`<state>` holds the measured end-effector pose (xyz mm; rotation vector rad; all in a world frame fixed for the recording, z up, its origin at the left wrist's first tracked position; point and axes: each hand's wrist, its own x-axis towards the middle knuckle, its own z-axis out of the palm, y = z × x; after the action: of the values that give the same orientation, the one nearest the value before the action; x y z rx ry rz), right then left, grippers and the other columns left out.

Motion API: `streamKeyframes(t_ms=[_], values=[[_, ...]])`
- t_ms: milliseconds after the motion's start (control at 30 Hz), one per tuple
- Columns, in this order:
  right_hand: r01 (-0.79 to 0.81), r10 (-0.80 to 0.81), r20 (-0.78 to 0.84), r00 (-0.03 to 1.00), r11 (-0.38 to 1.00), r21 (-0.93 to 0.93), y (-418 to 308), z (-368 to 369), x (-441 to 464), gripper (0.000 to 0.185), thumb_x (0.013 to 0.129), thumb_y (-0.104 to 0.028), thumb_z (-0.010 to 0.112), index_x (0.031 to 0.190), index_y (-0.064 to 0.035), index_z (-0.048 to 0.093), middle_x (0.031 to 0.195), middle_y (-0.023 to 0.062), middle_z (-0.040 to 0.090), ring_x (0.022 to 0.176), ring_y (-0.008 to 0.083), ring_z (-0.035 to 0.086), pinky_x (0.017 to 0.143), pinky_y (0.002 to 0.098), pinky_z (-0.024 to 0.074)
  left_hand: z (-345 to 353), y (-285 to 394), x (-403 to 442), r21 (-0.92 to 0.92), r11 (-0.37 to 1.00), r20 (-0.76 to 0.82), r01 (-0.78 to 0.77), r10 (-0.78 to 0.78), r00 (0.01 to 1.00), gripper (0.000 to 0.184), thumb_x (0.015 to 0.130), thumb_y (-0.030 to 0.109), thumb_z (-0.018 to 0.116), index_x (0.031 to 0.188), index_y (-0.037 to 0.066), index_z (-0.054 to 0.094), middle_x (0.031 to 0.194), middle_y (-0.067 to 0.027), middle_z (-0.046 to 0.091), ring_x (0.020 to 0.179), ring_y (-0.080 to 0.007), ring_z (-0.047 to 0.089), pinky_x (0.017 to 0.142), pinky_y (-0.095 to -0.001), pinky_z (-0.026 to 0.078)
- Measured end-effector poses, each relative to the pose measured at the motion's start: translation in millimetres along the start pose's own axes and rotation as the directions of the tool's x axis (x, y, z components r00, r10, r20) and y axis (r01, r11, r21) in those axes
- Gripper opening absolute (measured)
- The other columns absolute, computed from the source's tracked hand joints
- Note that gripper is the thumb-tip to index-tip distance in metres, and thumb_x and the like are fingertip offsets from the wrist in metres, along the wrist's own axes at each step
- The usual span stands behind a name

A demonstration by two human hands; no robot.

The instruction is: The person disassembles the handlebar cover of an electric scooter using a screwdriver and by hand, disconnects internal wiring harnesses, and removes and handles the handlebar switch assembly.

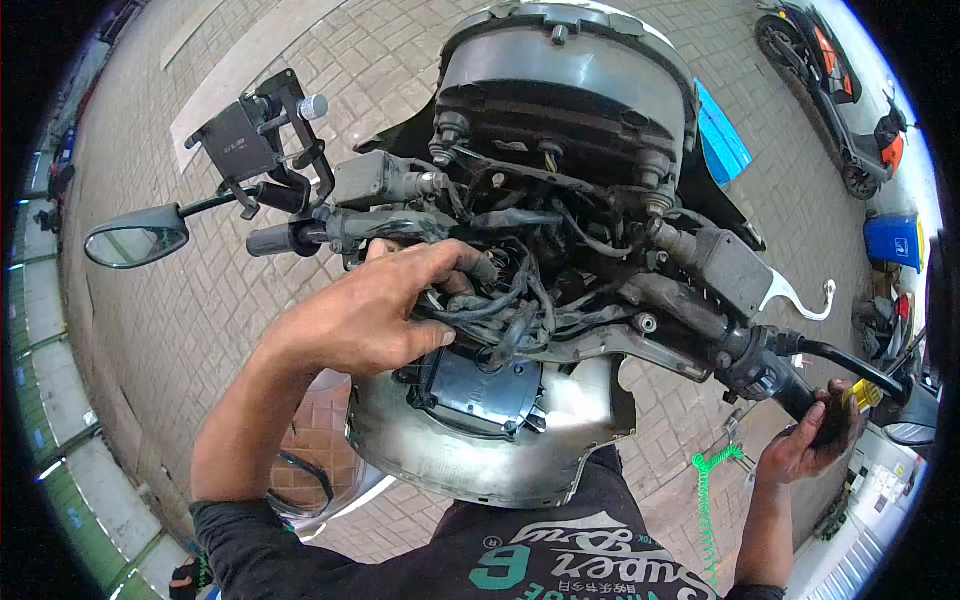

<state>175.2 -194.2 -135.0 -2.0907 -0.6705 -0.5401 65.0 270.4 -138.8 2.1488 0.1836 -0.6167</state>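
Head view first: where is the left hand (370, 312)?

"Over the middle of the handlebar area, fingers bent in among the dark wires (525, 292). The thumb stands apart from the fingers. Whether the fingertips pinch a wire, one cannot tell; the bundle hides some of them."

"And the wires themselves?"

"Exposed, between the grey rounded housing (570, 75) and the black box (482, 393), which sits over the silver curved panel (590, 402)."

"The right hand (812, 445)?"

"Well apart from the left, at the outer end of the right grip (786, 385). How firmly it closes there, one cannot tell."

"Anything else mounted nearby?"

"A phone holder (238, 142) and an oval mirror (137, 243) at left, a silver lever (800, 297) at right."
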Motion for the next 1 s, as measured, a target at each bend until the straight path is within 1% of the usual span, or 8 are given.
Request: streamKeyframes(t_ms=[200,300,333,433,567,767,867,1000], values=[[-0.001,0.001,0.000,1.000,1.000,-0.009,3,-2,0,0.041,0.095,0.004,0.044,0.135,-0.0010,0.037,0.131,0.0235,0.048,0.112,0.0254,0.052,0.100,0.0373,0.0414,1,-7,-1,0.055,0.970,-0.059,-0.235,0.238,0.969,0.047,0.086,0.028,0.066,0.124,0.002,0.056,0.105,-0.0183,0.064,0.098,-0.0294,0.058,0.088,-0.0413,0.041],[0.023,-0.023,0.002,1.000,1.000,-0.016,4,-3,0,0.040,0.095,0.003,0.043,0.134,-0.0012,0.037,0.131,0.0236,0.048,0.112,0.0255,0.052,0.100,0.0376,0.0413,3,-16,7,-0.486,0.868,-0.045,-0.103,0.093,0.995,0.039,0.094,0.030,0.059,0.118,0.000,0.060,0.101,-0.0179,0.065,0.093,-0.0263,0.061,0.084,-0.0390,0.046],[0.034,-0.034,-0.001,0.999,0.999,-0.016,3,-2,1,0.040,0.095,0.003,0.043,0.134,-0.0013,0.037,0.130,0.0236,0.048,0.112,0.0255,0.052,0.100,0.0377,0.0412,-1,-7,6,-0.395,0.919,-0.022,-0.017,0.009,1.000,0.032,0.096,0.023,0.054,0.114,-0.001,0.063,0.099,-0.0174,0.067,0.090,-0.0247,0.063,0.081,-0.0367,0.050],[0.044,-0.042,0.049,0.998,0.998,-0.037,2,-3,5,0.041,0.095,0.002,0.043,0.135,-0.0018,0.037,0.130,0.0236,0.048,0.111,0.0253,0.052,0.100,0.0383,0.0415,4,-5,9,-0.159,0.977,-0.022,-0.144,0.142,0.990,0.033,0.096,0.025,0.054,0.113,-0.001,0.065,0.100,-0.0170,0.069,0.090,-0.0273,0.065,0.083,-0.0380,0.050],[0.032,-0.031,0.032,0.999,0.999,-0.039,2,-3,2,0.042,0.095,0.002,0.043,0.136,-0.0031,0.036,0.130,0.0235,0.047,0.111,0.0251,0.051,0.099,0.0384,0.0418,3,4,11,-0.115,0.992,0.040,-0.042,0.047,0.998,0.039,0.091,0.030,0.061,0.112,-0.002,0.066,0.104,-0.0205,0.067,0.097,-0.0271,0.065,0.087,-0.0418,0.048],[0.051,-0.050,0.037,0.998,0.998,-0.042,-3,1,4,0.043,0.094,0.003,0.043,0.136,-0.0039,0.036,0.131,0.0236,0.046,0.112,0.0252,0.051,0.099,0.0372,0.0422,16,6,5,0.309,0.940,-0.112,-0.145,0.187,0.976,0.044,0.088,0.036,0.062,0.116,0.002,0.062,0.113,-0.0207,0.062,0.107,-0.0320,0.059,0.090,-0.0400,0.043],[0.042,-0.041,0.030,0.999,0.999,-0.022,-1,1,2,0.042,0.094,0.004,0.043,0.136,-0.0029,0.037,0.131,0.0238,0.046,0.112,0.0254,0.050,0.098,0.0370,0.0426,28,31,5,0.240,0.966,-0.305,-0.092,0.165,0.938,0.035,0.087,0.030,0.063,0.113,0.006,0.064,0.106,-0.0131,0.061,0.100,-0.0309,0.058,0.083,-0.0398,0.044],[0.058,-0.058,0.017,0.998,0.998,-0.024,-2,4,4,0.042,0.094,0.005,0.043,0.135,-0.0014,0.037,0.130,0.0249,0.046,0.112,0.0256,0.051,0.098,0.0371,0.0426,28,48,21,0.533,0.827,-0.172,-0.181,0.316,0.933,0.028,0.082,0.015,0.062,0.110,0.016,0.068,0.092,-0.0117,0.057,0.089,-0.0291,0.059,0.078,-0.0420,0.048]])
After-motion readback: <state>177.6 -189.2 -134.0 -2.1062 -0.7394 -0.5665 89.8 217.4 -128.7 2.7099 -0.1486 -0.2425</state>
